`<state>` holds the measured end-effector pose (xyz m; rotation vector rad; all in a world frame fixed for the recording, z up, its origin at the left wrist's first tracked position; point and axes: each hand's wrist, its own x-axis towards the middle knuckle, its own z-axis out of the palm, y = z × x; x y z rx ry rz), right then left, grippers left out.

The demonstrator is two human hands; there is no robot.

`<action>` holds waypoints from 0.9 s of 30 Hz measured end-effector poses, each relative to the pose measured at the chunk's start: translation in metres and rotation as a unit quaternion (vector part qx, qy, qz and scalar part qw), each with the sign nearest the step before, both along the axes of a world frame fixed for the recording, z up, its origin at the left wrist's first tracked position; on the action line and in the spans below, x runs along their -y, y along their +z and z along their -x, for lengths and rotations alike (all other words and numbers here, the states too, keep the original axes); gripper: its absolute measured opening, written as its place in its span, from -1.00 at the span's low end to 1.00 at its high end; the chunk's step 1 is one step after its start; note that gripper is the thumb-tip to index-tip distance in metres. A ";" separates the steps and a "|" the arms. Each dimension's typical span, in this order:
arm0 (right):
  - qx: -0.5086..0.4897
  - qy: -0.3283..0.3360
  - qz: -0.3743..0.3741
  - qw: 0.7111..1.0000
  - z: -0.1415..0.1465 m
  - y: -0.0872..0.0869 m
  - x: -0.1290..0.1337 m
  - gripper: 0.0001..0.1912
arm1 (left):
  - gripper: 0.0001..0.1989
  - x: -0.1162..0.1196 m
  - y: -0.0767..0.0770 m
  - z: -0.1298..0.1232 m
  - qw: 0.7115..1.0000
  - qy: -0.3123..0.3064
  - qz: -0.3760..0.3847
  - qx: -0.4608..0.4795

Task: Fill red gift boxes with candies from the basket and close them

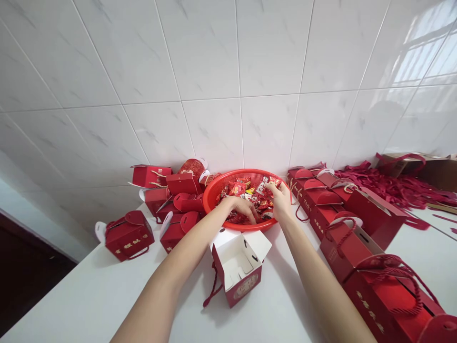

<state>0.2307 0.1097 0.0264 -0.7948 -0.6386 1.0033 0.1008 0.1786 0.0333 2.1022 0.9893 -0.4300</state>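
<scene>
Both hands in the basket [214, 193]: left hand [246, 208] digging, grip unclear; right hand [280, 197] pinching candy [266, 186]. Loose wrappers could slip, missing the open box [237, 267].

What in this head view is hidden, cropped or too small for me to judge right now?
- Left hand fingertips: buried among wrapped sweets in the round red plastic basket; grip unreadable.
- Right hand: back faces the camera, palm contents hidden.
- Gold print on the open red-and-white paper gift box: too small.
- Brown cardboard carton: cut by the right edge.
</scene>
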 end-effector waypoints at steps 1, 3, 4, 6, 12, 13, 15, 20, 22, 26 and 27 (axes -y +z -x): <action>0.001 0.001 -0.002 1.000 0.000 0.000 0.000 -0.69 | -0.85 0.000 0.000 0.000 1.000 0.003 0.017 -0.006; 0.004 0.005 -0.002 1.000 0.000 -0.001 -0.001 -0.69 | -0.83 0.001 0.001 0.000 0.999 0.003 0.044 -0.011; 0.006 0.006 0.000 1.000 -0.001 -0.001 -0.001 -0.69 | -0.83 0.002 0.001 0.001 0.998 0.003 0.058 -0.009; 0.008 0.008 0.002 1.000 -0.001 -0.001 -0.001 -0.69 | -0.79 0.001 0.003 0.003 0.995 0.001 0.100 -0.004; 0.012 0.016 -0.001 1.000 -0.001 0.001 0.001 -0.70 | -0.73 -0.006 0.002 0.012 0.996 0.011 0.087 0.010; 0.011 0.018 -0.001 1.000 -0.001 0.002 0.001 -0.70 | -0.76 -0.008 0.002 0.014 0.998 0.021 0.052 0.033; 0.009 0.021 -0.001 1.000 -0.002 0.002 0.002 -0.70 | -0.80 -0.011 0.002 0.020 0.993 0.055 -0.013 0.099; 0.005 0.022 -0.014 1.000 -0.003 0.002 0.001 -0.69 | -0.74 -0.008 0.004 0.033 0.946 0.186 -0.083 0.252; 0.000 0.030 -0.015 0.999 -0.003 0.001 0.001 -0.69 | -0.70 -0.003 0.005 0.036 0.925 0.224 -0.067 0.300; 0.005 0.048 -0.009 0.999 -0.003 0.002 0.005 -0.68 | -0.66 0.012 0.009 0.042 0.872 0.281 -0.057 0.397; 0.010 0.054 -0.013 0.998 -0.002 0.003 0.006 -0.68 | -0.63 0.018 0.010 0.043 0.856 0.295 -0.051 0.421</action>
